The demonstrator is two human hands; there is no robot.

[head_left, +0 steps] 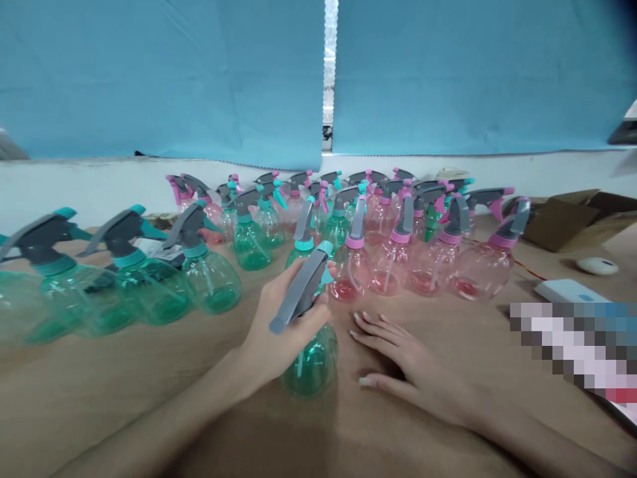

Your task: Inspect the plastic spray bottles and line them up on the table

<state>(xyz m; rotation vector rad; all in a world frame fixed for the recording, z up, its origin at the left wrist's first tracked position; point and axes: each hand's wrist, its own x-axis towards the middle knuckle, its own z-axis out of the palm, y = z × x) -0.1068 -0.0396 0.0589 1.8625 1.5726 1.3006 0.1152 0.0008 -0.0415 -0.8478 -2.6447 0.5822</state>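
My left hand (283, 312) is wrapped round the neck of a green spray bottle (311, 368), just under its grey trigger head with turquoise trim. The bottle stands close to me at the middle of the table; whether its base touches the wood I cannot tell. My right hand (398, 355) lies palm down on the tabletop beside it, fingers spread, holding nothing. Past the fingertips stands a row of clear pink spray bottles (385, 269) with pink collars. To the left runs a line of green spray bottles (154, 292) with turquoise collars.
More pink and green spray bottles crowd the back, before a white wall and blue curtains (164, 79). On the right are an open cardboard box (567, 219), a white computer mouse (597, 266), a white box-shaped device (567, 291) and a pixelated flat item (577, 352).
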